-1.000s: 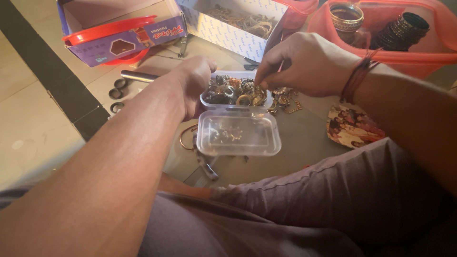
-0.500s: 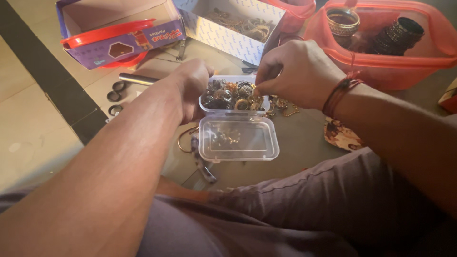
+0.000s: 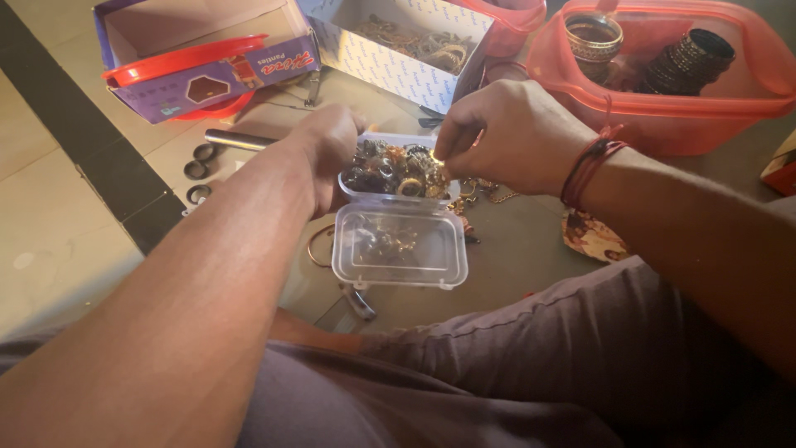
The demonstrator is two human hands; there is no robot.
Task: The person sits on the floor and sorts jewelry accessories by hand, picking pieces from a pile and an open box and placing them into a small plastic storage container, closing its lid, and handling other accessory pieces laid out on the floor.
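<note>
A small clear plastic box full of mixed rings and jewellery sits on the floor in front of me, its hinged lid lying open towards me. My left hand grips the box's left side and steadies it. Over the box's right end my right hand, with red threads round the wrist, pinches a small gold piece between fingertips, right at the heap of rings.
A purple cardboard box with a red lid lies far left; a patterned white box of jewellery behind. A red tub with bangles stands far right. Black rings, a metal rod, loose chains lie about.
My right hand has drawn left and closer over the box's right end, fingers pinched at the rings. The left hand keeps its hold on the box.
</note>
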